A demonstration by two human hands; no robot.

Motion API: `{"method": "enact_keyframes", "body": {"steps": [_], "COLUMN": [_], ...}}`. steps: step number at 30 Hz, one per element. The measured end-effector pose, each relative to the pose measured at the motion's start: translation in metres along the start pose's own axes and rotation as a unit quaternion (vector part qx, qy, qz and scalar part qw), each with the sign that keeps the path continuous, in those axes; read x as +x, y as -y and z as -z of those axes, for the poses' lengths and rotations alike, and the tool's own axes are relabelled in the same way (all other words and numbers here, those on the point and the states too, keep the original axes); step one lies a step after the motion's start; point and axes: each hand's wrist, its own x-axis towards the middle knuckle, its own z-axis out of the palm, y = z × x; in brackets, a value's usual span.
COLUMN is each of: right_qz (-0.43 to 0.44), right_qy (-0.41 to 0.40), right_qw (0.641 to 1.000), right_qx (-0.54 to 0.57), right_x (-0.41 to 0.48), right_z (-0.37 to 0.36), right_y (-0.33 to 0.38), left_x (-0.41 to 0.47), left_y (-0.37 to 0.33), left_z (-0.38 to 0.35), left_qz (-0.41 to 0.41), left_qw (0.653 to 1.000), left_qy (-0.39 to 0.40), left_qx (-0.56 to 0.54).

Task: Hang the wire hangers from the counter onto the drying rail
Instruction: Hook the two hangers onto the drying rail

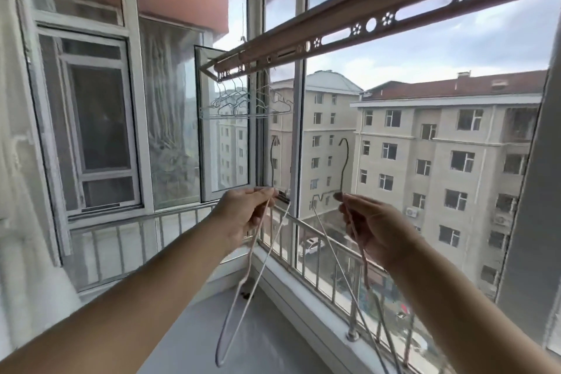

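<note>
Both hands were raised at the centre of the frame, each gripping one wire hanger. Left hand [243,217] pinched the neck of the pale hanger [272,167] between thumb and curled fingers, directly below the hook. Right hand [375,229] held the dark-hooked hanger [344,164] at the same point. Both hooks stood upright above the fingers. Both triangular bodies hung down toward the lower centre of the frame, above the grey worktop [267,338] and close to the window guard [351,334].

The drying rail [334,30] ran from upper right down to centre left, well above both hooks. Several hung hangers [243,105] were suspended from its far end, left of centre.

Handling assessment:
- Weight: judged very light. A two-finger pinch appeared sufficient.
- Stiffness: thin wire, judged springy. The long lower bar would probably flex and swing when lifted.
- Surface: seemingly smooth. The neck could rotate in a loose pinch and turn the hook off line.
- Snag risk: the open hooks and dangling bodies could catch on each other or on the window guard.

Recommended hold: the neck below the hook, as taken here, since it sets the hook's direction for placing on the rail.
</note>
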Motion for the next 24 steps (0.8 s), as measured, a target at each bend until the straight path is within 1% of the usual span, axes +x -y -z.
{"method": "enact_keyframes", "body": {"steps": [6, 11, 16, 24], "right_qz": [0.072, 0.105, 0.133, 0.166], "right_qy": [-0.033, -0.070, -0.091, -0.095], "right_qw": [0.997, 0.992, 0.987, 0.981], "right_qx": [-0.011, 0.003, -0.023, -0.047], "right_x": [0.068, 0.117, 0.161, 0.245], "right_z": [-0.051, -0.087, -0.107, -0.126], "right_y": [0.024, 0.043, 0.054, 0.068], "left_x": [0.081, 0.151, 0.207, 0.289], "left_y": [-0.036, -0.066, -0.091, -0.104], "left_z": [0.026, 0.042, 0.048, 0.042], "left_qz": [-0.034, -0.060, -0.100, -0.128], "left_qw": [0.998, 0.995, 0.990, 0.986], "left_qy": [0.044, 0.079, 0.095, 0.106], "left_qx": [0.011, 0.013, 0.013, -0.006]}}
